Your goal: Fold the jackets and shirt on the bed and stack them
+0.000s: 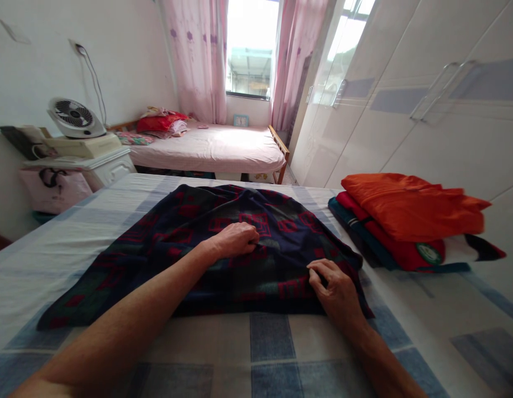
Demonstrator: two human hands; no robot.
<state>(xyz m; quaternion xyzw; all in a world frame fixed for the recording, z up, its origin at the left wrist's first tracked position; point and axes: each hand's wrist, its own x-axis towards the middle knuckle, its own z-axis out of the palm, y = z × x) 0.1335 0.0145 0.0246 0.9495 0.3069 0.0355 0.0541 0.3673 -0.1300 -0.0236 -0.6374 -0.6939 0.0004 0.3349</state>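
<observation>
Spread across the bed in front of me is a dark navy and green garment (223, 287) with red square patterns; its exact kind does not show. My left hand (235, 239) is closed over the middle of it, fingers curled into the fabric, with small creases around them. Toward the garment's right side, my right hand (333, 284) rests with bent fingers, thumb and forefinger drawn in at the cloth. To the right lies a stack of folded clothes, with an orange garment (409, 202) on top and a red one (406, 251) below.
The bed's blue-and-white checked sheet (273, 342) lies beneath everything. Beyond it stands a second bed with a pink sheet (210, 149). A fan (76, 116) sits on the left cabinet (115, 168), with a pink bag (59, 190) beside it. White wardrobe doors (389, 143) line the right.
</observation>
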